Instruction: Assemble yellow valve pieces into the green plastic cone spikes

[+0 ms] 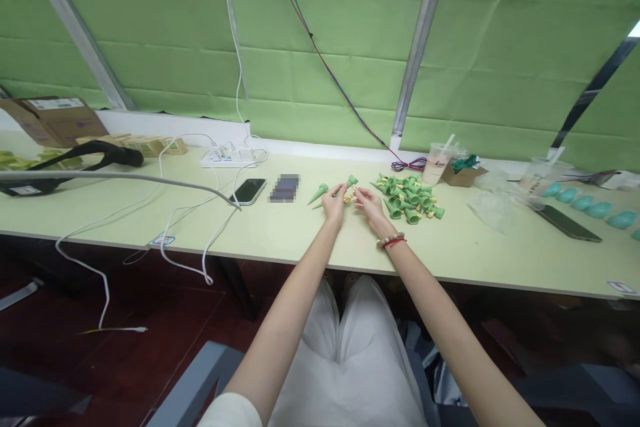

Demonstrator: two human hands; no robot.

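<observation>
My left hand (334, 203) is closed in a pinch above the table; what its fingertips hold is too small to make out. Close beside it, my right hand (370, 205), with a beaded bracelet on the wrist, pinches a small yellow piece (355, 189). More small yellow pieces (349, 199) lie between the two hands. A green cone-shaped piece (318, 193) lies just left of my left hand, and another green cone (352, 180) shows behind the fingers. To the right of my right hand is a heap of green cones (411, 195) mixed with yellow bits.
On the table (280, 240), a phone (249, 191) and a blurred dark item (285, 188) lie left. White cables (173, 240) hang over the front edge. A drink cup (436, 163), small carton (463, 175), plastic bag (490, 207) and second phone (570, 223) are right.
</observation>
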